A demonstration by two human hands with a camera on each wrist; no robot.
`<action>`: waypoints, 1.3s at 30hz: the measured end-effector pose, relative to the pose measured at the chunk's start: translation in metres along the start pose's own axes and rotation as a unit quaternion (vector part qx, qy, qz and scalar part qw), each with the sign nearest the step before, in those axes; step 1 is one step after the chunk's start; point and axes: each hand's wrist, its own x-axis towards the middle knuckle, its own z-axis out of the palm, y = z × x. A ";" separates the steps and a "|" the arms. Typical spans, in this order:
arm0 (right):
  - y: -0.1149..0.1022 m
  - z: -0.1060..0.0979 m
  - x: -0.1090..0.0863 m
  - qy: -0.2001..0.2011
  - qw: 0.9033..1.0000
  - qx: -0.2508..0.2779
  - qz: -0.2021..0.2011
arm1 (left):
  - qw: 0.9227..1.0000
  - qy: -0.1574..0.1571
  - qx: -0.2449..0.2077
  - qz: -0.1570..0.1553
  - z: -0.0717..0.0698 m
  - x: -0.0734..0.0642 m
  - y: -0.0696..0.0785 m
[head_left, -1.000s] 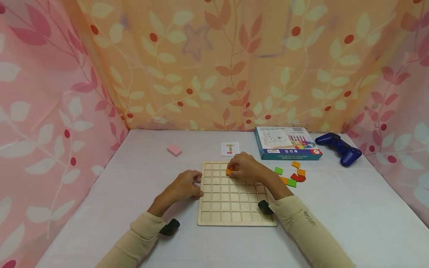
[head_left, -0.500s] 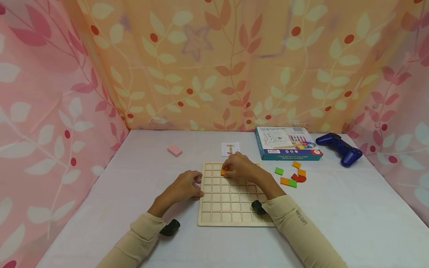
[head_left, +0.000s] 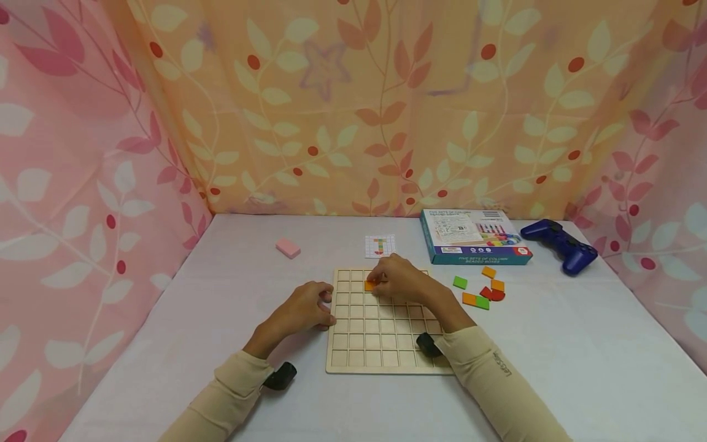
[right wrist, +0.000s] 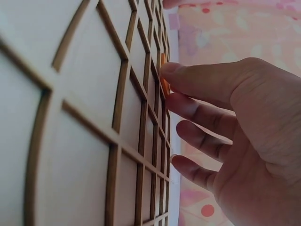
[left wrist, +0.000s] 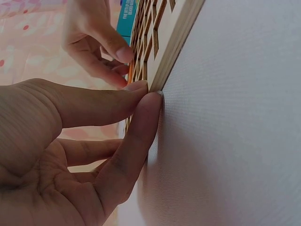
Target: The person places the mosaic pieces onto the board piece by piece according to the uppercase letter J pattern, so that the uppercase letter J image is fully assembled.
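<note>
A wooden grid board lies flat on the white table. My left hand is at its left edge; in the left wrist view the thumb and index finger of the left hand pinch the board's rim. Over the upper part of the grid, my right hand has thumb and index fingertip on an orange square tile. The right wrist view shows the right hand's thumb and index at the orange tile, which sits at a grid cell. Whether it lies fully inside the cell cannot be told.
Right of the board lie loose tiles, among them a green square, an orange square and a red rounded piece. Behind stand a pattern card, a teal-edged box, a blue game controller and a pink block.
My right hand has moved left over the board with the orange tile, by about one cell, then settled there with more of the tile showing. The left hand has stayed at the board's edge.
</note>
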 end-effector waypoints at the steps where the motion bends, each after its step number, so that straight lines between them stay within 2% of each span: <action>1: 0.001 -0.001 -0.001 0.001 1.000 0.007 -0.002 | 1.000 0.000 0.000 0.000 0.000 0.000 0.000; 7: 0.009 -0.008 -0.015 0.010 0.999 0.043 0.011 | 1.000 0.002 0.012 0.006 0.000 0.000 -0.001; 14: 0.021 -0.024 -0.035 0.025 0.994 0.085 0.062 | 1.000 0.003 0.016 0.008 0.000 -0.002 -0.002; 21: 0.045 -0.042 -0.056 0.052 0.990 0.078 0.103 | 1.000 0.002 0.018 0.011 0.000 -0.003 -0.002; 27: 0.069 -0.057 -0.077 0.060 0.976 0.104 0.179 | 1.000 -0.001 0.028 0.010 -0.001 -0.002 -0.002; 30: 0.081 -0.064 -0.087 0.068 0.971 0.115 0.197 | 0.999 0.000 0.037 0.015 -0.002 -0.002 -0.002; 34: 0.095 -0.071 -0.099 0.080 0.970 0.110 0.203 | 0.999 0.000 0.042 0.016 -0.003 -0.003 -0.001; 39: 0.108 -0.077 -0.115 0.066 0.958 0.116 0.255 | 0.999 -0.005 0.031 0.011 -0.002 -0.003 0.000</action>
